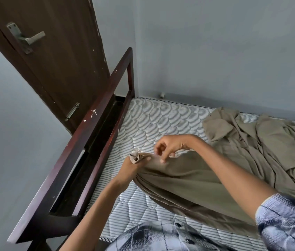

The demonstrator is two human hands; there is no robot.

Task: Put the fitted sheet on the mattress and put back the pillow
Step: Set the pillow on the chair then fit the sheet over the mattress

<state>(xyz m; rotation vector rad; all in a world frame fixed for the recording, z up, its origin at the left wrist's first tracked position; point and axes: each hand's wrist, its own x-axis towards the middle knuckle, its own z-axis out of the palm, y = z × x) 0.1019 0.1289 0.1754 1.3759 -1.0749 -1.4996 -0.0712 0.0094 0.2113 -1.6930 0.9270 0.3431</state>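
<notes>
The job was barely begun; the mattress [154,120] lay almost wholly bare, its striped quilted top showing from the wooden bed frame [96,124] across to the wall, and none of its visible corners was covered. The fitted sheet [251,151], an olive-brown cloth, lay loose and crumpled over the right side of the bed, with 1 part drawn taut toward the frame. The left hand [136,162] was closed on a bunched corner of the sheet, a pale seam poking out above the fingers; the right hand [170,147] hovered just above the same edge with thumb and fingers loosely apart, perhaps brushing the cloth but not clamped on it. By my reading the person was sorting out a corner before hooking it on; every corner was left to fit. No pillow was in view, so that step also remained.
</notes>
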